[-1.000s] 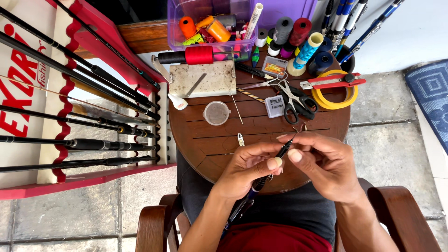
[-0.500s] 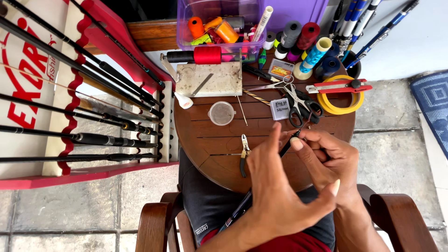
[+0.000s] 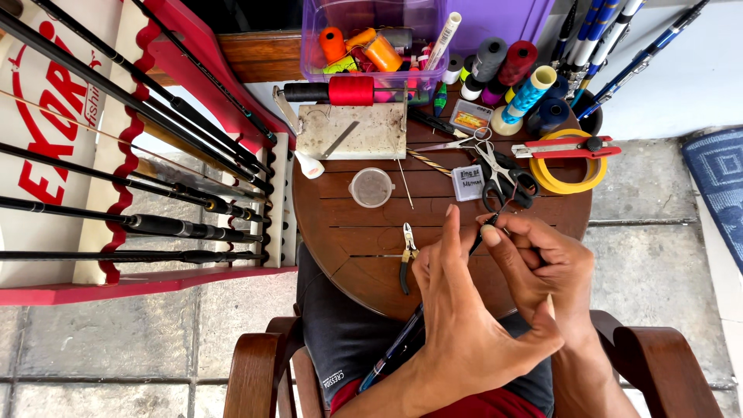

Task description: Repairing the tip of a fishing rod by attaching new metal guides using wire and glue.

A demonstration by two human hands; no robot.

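Over the near edge of the round wooden surface (image 3: 340, 224), the right hand (image 3: 542, 267) is pinched closed on the tip of a thin dark rod (image 3: 476, 240), which slants down past the person's lap, while the left hand (image 3: 464, 325) is spread open with fingers raised beside it, palm turned toward the rod, and whether it touches the rod cannot be told. Just left of the hands small pliers (image 3: 405, 258) lie flat on the surface, with black-handled scissors (image 3: 503, 174) just beyond the fingertips. A yellow tape roll (image 3: 573, 174), a clear round lid (image 3: 371, 187) and thread spools (image 3: 507, 70) sit farther back.
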